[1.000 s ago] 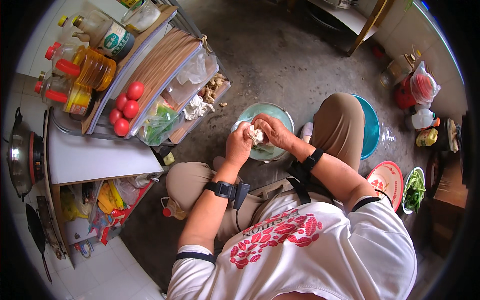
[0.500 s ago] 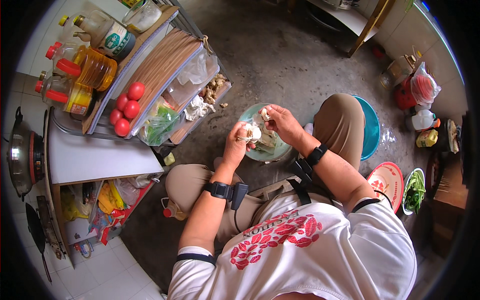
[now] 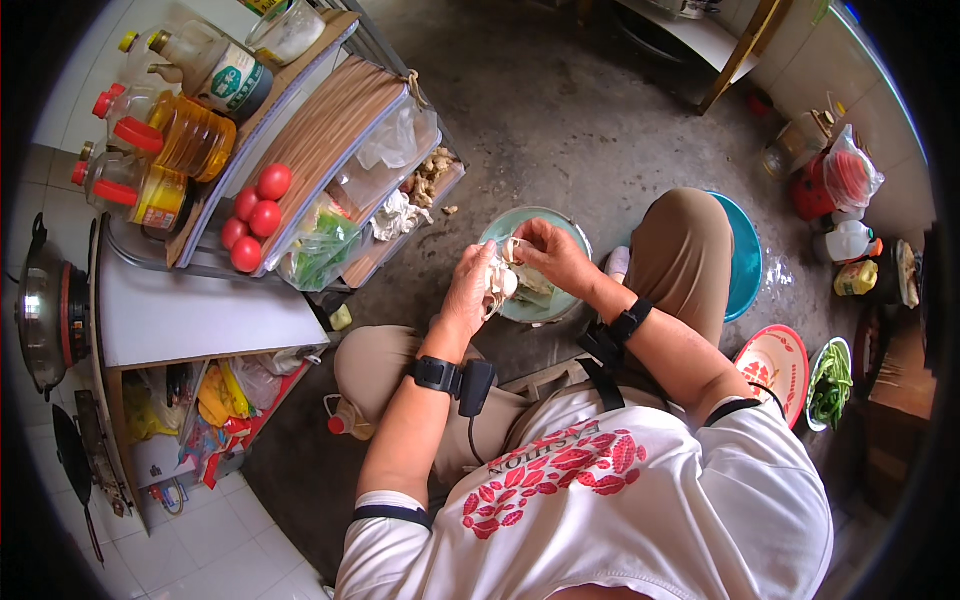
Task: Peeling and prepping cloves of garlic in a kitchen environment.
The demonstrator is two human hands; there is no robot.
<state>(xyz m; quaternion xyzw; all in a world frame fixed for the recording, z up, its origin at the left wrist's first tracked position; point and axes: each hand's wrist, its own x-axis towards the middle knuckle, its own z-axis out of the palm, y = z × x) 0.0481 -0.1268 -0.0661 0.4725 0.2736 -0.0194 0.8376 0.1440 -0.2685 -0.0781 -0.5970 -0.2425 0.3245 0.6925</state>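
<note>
My left hand [image 3: 468, 287] is closed around a white garlic bulb [image 3: 501, 284], whose pale skins hang loose by the fingers. The fingertips of my right hand [image 3: 560, 258] are pinched together at the bulb's upper edge, where a bit of garlic or its skin shows. Both hands are held over a pale green round basin [image 3: 545, 316] on the floor, near its left and right sides. Inside the basin lie pale peelings [image 3: 535, 294], partly hidden by the hands.
To the left, a rack carries red tomatoes [image 3: 265, 218], oil bottles [image 3: 195, 137] and ginger [image 3: 432, 178]. A teal basin [image 3: 742, 262] stands beyond my right knee. Farther right are a red-rimmed basin [image 3: 772, 372] and a bowl of green vegetables [image 3: 829, 386].
My right hand has come left and slightly down, closing the gap to the bulb in my left hand. My left hand has turned somewhat and shifted slightly left.
</note>
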